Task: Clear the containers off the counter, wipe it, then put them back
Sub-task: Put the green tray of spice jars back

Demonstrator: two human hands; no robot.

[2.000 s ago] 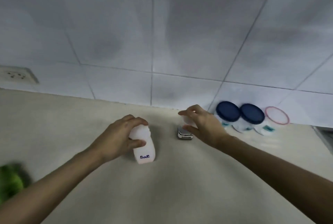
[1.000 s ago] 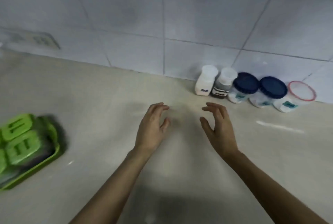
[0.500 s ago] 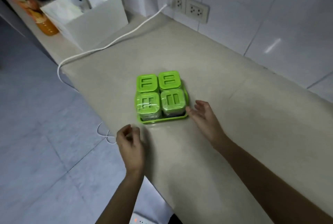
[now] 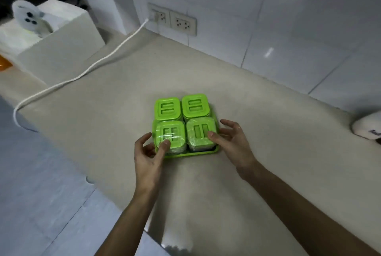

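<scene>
A green tray (image 4: pixel 191 154) holding several green-lidded containers (image 4: pixel 195 105) sits on the beige counter (image 4: pixel 257 132). The two nearer containers are wrapped in clear film. My left hand (image 4: pixel 147 159) is at the tray's near-left corner, thumb pressed on the near-left lid (image 4: pixel 175 132) and fingers curled against the tray's side. My right hand (image 4: pixel 233 142) is at the near-right corner: its thumb rests on the near-right lid (image 4: pixel 201 132), and its fingers are spread just beside the tray's right edge. A white bottle with blue lettering (image 4: pixel 367 128) shows at the right edge.
A white open box (image 4: pixel 57 53) stands at the far left of the counter. A white cable (image 4: pixel 99 64) runs from the wall sockets (image 4: pixel 183 24) over the counter's front edge. The grey tiled floor (image 4: pixel 41 194) lies below on the left.
My view swung left, away from the row of jars by the wall. Both hands have reached forward from short of the green tray to its two near corners, thumbs now on the lids.
</scene>
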